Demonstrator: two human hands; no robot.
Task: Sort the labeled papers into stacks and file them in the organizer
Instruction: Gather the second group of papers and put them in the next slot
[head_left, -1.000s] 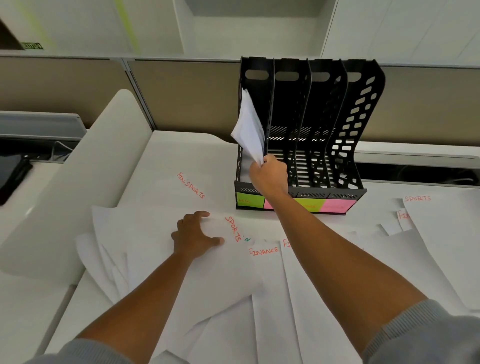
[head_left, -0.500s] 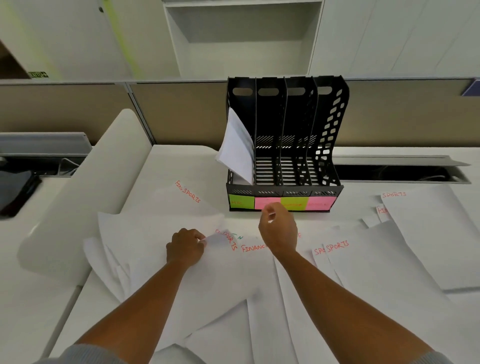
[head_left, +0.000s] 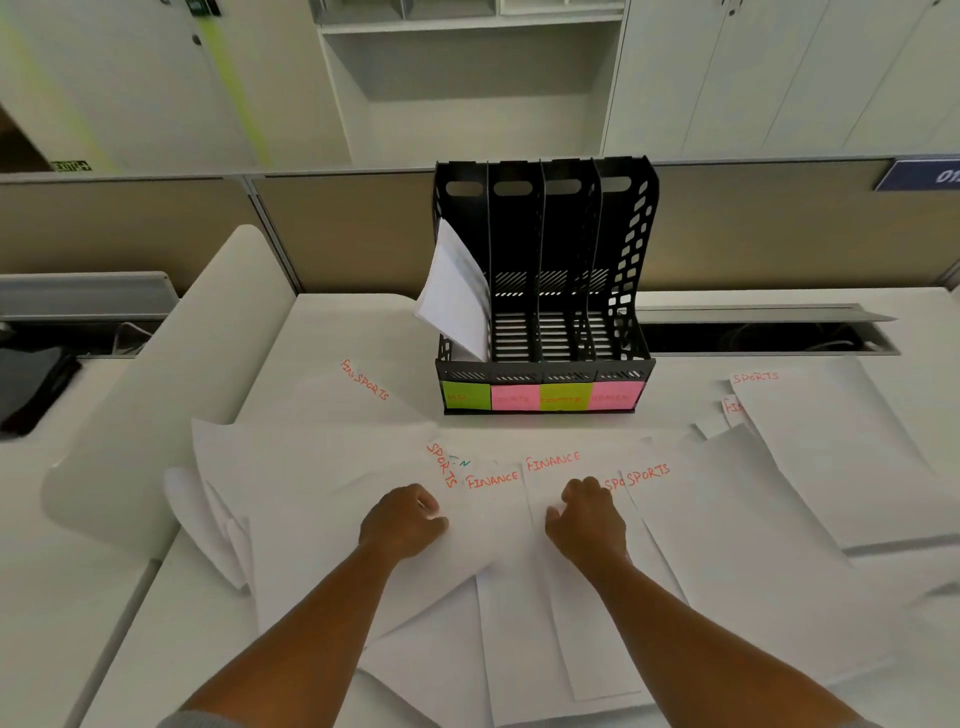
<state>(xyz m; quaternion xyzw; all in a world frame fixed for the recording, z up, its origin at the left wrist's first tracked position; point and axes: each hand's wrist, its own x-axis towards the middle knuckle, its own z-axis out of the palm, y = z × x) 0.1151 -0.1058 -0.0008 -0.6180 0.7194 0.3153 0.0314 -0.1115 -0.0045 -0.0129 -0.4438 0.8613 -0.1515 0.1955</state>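
A black four-slot organizer stands at the back of the desk, with green and pink sticky labels along its front. A few white sheets lean in its leftmost slot. Labeled papers lie spread in front of it. My left hand is curled on a large sheet marked SPORTS, pinching near its corner. My right hand is curled on the left edge of a sheet marked FINANCE. Another FINANCE sheet lies between my hands.
More SPORTS sheets fan out to the right, and a further stack sits at far right. A sheet marked FIN, SPORTS lies left of the organizer. A big curled white sheet covers the left side. An open cable trough runs behind.
My right hand let go of the sheets in the leftmost slot and came back down to the FINANCE sheet. My left hand went from flat to curled and slid toward me.
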